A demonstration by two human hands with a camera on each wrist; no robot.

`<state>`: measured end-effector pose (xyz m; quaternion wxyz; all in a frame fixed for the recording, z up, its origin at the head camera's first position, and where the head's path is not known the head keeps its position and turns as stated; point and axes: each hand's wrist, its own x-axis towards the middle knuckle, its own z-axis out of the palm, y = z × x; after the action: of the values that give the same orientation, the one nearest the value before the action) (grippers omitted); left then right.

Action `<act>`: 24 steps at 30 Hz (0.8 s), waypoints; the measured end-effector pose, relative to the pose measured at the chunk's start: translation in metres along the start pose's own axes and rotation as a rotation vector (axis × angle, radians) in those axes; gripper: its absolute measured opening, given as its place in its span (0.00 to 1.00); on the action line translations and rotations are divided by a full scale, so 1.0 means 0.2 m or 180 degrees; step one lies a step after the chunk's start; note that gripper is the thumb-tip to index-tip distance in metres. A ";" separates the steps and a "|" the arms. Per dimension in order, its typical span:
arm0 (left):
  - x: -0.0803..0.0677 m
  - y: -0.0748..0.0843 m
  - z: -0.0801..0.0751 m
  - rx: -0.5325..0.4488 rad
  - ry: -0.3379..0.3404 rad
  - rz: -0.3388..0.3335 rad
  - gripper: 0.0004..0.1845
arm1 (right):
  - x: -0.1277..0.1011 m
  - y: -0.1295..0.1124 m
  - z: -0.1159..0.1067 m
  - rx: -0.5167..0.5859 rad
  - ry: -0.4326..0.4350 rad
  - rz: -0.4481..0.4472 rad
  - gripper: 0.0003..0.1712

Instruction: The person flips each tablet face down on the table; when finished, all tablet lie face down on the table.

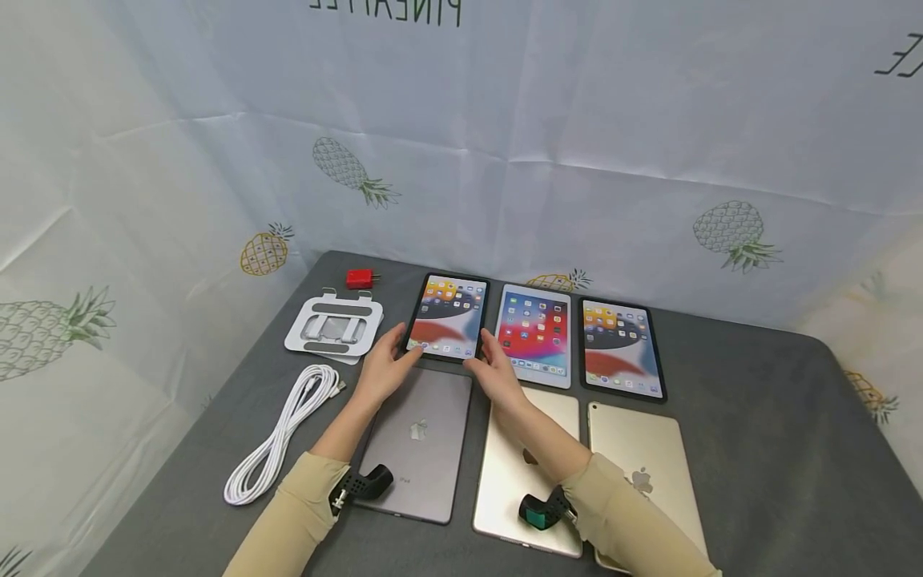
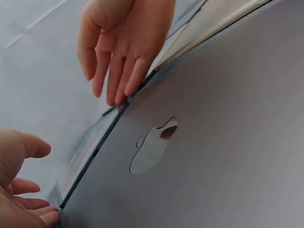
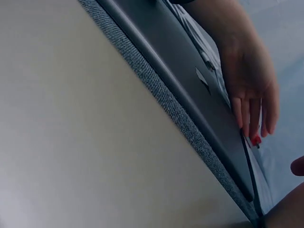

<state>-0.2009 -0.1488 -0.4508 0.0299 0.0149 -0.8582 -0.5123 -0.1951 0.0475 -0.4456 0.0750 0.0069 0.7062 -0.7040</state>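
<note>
A small black-framed tablet [image 1: 449, 316] lies screen up and lit in the back row. My left hand [image 1: 382, 367] is at its left edge; in the left wrist view the fingertips touch a lower corner and the thumb stands away from the screen. My right hand [image 1: 497, 377] is at the opposite edge, with fairly straight fingers [image 2: 124, 78] at the tablet's side. Below lies a grey tablet [image 1: 421, 445], back up, under my left wrist. My right forearm passes over a gold tablet [image 1: 534, 481], also back up.
Right of the hands lie a white-framed tablet [image 1: 535, 335], another black-framed tablet [image 1: 622, 349] and a second gold tablet [image 1: 649, 473]. Leftward are a white folding stand [image 1: 335, 324], a red charger plug [image 1: 360, 279] and a coiled white cable [image 1: 277, 437]. A patterned curtain [image 1: 505, 160] hangs behind.
</note>
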 end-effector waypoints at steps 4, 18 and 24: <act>0.02 0.00 0.02 -0.0086 0.0015 -0.0025 0.34 | 0.01 0.00 0.02 -0.0011 0.0031 0.0084 0.43; 0.03 -0.01 0.03 -0.0084 0.0048 -0.0011 0.34 | 0.02 -0.02 0.03 0.0477 0.0067 0.0353 0.45; 0.04 -0.01 0.03 -0.0064 0.0024 0.0032 0.33 | 0.04 -0.03 0.01 0.0741 0.0241 0.0476 0.45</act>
<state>-0.2085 -0.1447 -0.4549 0.0358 0.0122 -0.8530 -0.5206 -0.2033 0.0442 -0.4403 0.0992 0.0948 0.6196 -0.7728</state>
